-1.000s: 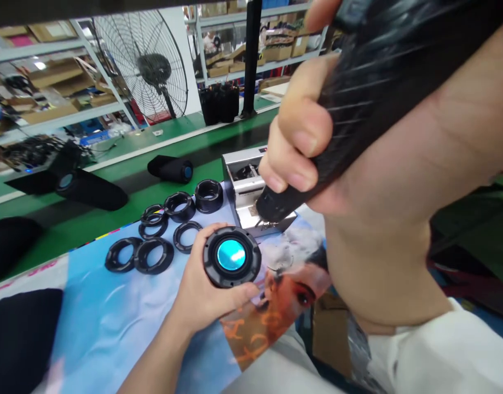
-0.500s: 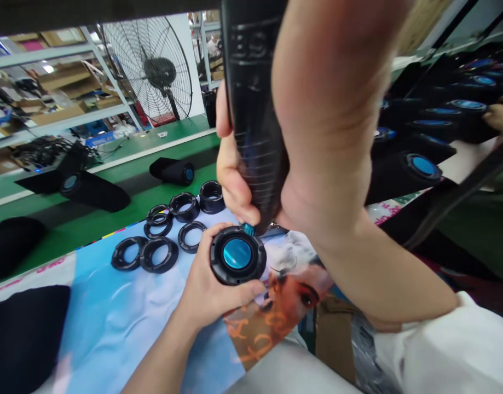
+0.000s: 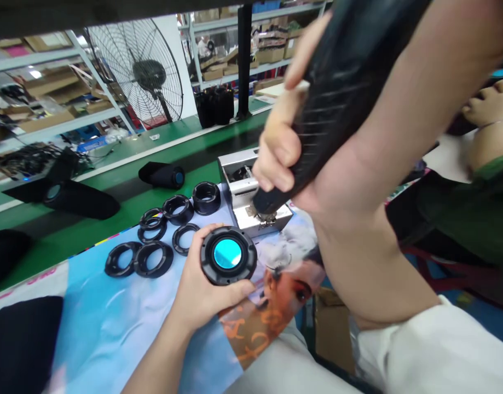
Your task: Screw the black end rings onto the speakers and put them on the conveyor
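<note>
My left hand (image 3: pixel 204 293) is wrapped round the lower left side of a speaker (image 3: pixel 229 254). Its end faces up, with a black notched ring round a shiny blue disc. My right hand (image 3: pixel 345 178) grips a black electric screwdriver (image 3: pixel 325 128) with a ribbed handle, slanting down to the left. The tool's nose is over the front ledge of a silver screw feeder (image 3: pixel 245 194), just behind the speaker; the bit tip is hidden. Several loose black rings (image 3: pixel 153 259) lie left of my left hand.
A poster-like printed sheet (image 3: pixel 123 323) covers the near tabletop. Black cylindrical speakers (image 3: pixel 85 201) lie on the green bench (image 3: pixel 130 186) beyond. A dark cloth-like item (image 3: pixel 25 345) is at lower left. At right, another person's hand (image 3: pixel 491 104) shows. Behind stands a fan (image 3: pixel 148 74).
My right hand has swung the screwdriver away from the speaker's rim, right and back to the screw feeder, which now shows. A teal bit was at the rim before. My left hand keeps its hold.
</note>
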{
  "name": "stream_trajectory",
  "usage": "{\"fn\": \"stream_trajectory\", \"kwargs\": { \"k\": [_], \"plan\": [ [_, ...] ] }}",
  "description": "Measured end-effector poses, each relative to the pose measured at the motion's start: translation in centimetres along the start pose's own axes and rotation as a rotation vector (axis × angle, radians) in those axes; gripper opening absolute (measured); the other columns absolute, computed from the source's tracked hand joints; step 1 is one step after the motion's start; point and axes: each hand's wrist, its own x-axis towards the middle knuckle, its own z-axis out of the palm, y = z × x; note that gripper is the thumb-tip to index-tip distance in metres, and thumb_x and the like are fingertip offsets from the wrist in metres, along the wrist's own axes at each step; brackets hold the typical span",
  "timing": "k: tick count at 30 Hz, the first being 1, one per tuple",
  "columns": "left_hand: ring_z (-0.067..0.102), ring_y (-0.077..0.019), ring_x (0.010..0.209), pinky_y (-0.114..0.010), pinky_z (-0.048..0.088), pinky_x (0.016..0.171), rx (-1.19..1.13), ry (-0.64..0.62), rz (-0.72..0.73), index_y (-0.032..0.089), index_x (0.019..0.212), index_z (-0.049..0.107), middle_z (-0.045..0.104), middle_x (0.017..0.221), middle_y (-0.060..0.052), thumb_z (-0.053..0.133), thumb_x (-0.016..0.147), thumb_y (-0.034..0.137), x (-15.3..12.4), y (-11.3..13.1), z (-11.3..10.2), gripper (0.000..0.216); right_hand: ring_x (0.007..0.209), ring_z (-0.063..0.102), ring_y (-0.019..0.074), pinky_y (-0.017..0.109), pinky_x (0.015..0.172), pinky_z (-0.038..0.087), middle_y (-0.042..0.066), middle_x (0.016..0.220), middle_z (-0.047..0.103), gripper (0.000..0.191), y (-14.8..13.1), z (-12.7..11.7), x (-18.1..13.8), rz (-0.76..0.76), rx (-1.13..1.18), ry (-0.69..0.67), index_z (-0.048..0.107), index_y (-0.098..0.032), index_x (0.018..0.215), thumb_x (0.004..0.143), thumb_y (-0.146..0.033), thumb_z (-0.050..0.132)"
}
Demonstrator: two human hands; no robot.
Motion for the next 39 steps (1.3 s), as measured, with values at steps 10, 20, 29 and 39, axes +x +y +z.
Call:
{"fn": "stream_trajectory", "kwargs": {
  "k": [10,20,29,39],
  "plan": [
    [0.081,-0.0273,0.108,-0.036,0.063,0.094,-0.032,-0.003,0.003,0.024,0.132,0.06,0.079,0.123,-0.006,0.106,0.061,0.05,0.2,-0.1,0.1,0.088,0.032,0.046,0.0112,0.023,0.029,0.03,-0.008,0.05,0.052,0.065,6.8,-3.2,-2.7,0.055,0.088,0.104,0.05,-0.024,0.085,0.081,-0.082,0.079],
    [0.08,-0.0291,0.109,-0.038,0.063,0.094,-0.052,-0.022,-0.017,0.024,0.133,0.059,0.079,0.125,-0.008,0.104,0.063,0.05,0.0,-0.3,0.0,0.088,0.034,0.046,0.011,0.026,0.031,0.032,-0.006,0.052,0.051,0.063,3.8,-2.5,-2.4,-0.106,0.075,0.153,0.053,-0.023,0.088,0.083,-0.08,0.08],
    [0.08,-0.0289,0.109,-0.038,0.062,0.093,-0.053,-0.018,-0.022,0.024,0.132,0.059,0.077,0.126,-0.008,0.106,0.06,0.051,0.1,-0.2,0.0,0.09,0.032,0.046,0.0111,0.024,0.029,0.032,-0.007,0.05,0.053,0.063,6.3,-3.3,-2.8,0.017,0.086,0.114,0.055,-0.024,0.082,0.08,-0.081,0.081],
    [0.078,-0.031,0.112,-0.042,0.061,0.097,-0.032,-0.032,-0.035,0.024,0.134,0.057,0.076,0.127,-0.009,0.104,0.063,0.051,0.1,-0.4,-0.1,0.089,0.032,0.045,0.0107,0.024,0.029,0.031,-0.007,0.05,0.053,0.061,6.8,-3.2,-2.7,-0.021,0.092,0.115,0.054,-0.024,0.085,0.082,-0.079,0.08]
  ]
}}
